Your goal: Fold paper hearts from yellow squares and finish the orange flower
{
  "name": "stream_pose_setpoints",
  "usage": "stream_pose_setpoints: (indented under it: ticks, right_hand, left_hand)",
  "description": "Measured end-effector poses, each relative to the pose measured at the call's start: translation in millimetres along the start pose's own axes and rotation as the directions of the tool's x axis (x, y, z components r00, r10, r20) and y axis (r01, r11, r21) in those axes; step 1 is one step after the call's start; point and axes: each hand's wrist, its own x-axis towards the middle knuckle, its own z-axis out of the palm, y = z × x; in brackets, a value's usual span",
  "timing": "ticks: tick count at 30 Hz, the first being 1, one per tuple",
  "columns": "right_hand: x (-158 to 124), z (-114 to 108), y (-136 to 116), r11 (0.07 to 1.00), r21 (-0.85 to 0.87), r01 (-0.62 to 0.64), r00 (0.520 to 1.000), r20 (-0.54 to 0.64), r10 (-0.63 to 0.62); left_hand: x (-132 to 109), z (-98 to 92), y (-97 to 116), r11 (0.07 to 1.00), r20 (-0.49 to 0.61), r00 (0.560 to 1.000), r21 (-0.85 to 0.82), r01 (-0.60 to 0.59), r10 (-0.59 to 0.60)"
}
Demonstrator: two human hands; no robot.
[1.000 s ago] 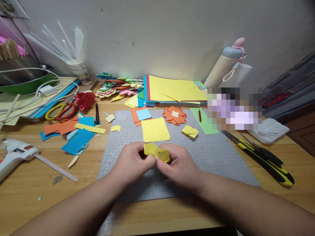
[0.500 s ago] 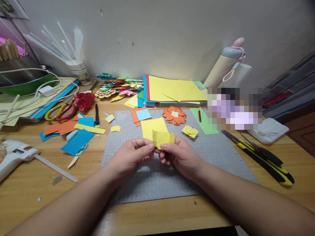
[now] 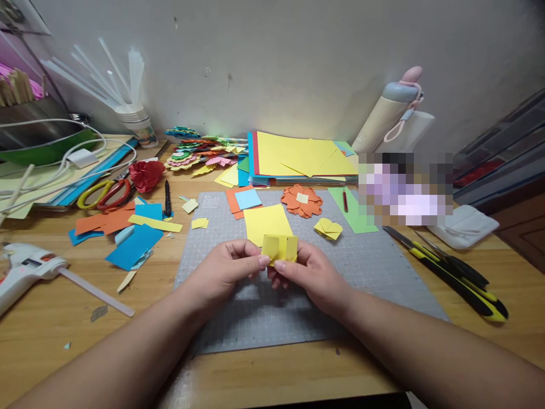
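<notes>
A small yellow paper piece (image 3: 279, 247) is held between both hands above the grey cutting mat (image 3: 238, 335), its two sides folded inward. My left hand (image 3: 238, 262) pinches its left lower edge with thumb and fingers. My right hand (image 3: 309, 270) grips the lower right part, thumb in front. Just behind them lies a yellow square (image 3: 266, 221). An orange paper flower (image 3: 301, 200) with a pale centre and a folded yellow piece (image 3: 328, 228) rest farther back on the mat.
Scissors (image 3: 113, 193), blue and orange scraps (image 3: 134, 244) and a glue gun (image 3: 36, 270) lie at left. A yellow-black cutter (image 3: 460, 275) is at right. Stacked coloured sheets (image 3: 302, 153) and a bottle (image 3: 378, 116) are by the wall.
The yellow piece has moved slightly down and left, and its left side now shows folded over too. The fingers of both hands have shifted a little along its lower edge.
</notes>
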Motion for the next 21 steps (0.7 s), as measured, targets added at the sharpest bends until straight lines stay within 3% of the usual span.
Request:
stream_pose_setpoints:
  ticks: [3,7,11,21]
  right_hand:
    - [0.5,0.5,-0.4,1.0,-0.013,0.027,1.0,-0.005,-0.027]
    - [0.9,1.4,-1.5,0.996,-0.082,0.029,0.998,-0.056,-0.034]
    - [0.0,2.1,-2.0,0.988,-0.153,-0.002,0.998,-0.062,-0.007]
    - [-1.9,2.2,-2.2,0.974,-0.224,0.024,0.997,-0.061,-0.039]
  left_hand:
    - [-0.1,0.2,-0.6,0.999,-0.035,0.999,0.035,-0.02,0.022]
    - [-1.8,4.8,1.2,0.996,0.009,0.998,0.056,-0.064,0.064]
    - [-3.5,8.4,4.7,0.988,-0.081,0.991,0.125,-0.096,0.107]
    - [-3.0,5.2,8.5,0.969,-0.151,0.981,0.231,-0.088,0.125]
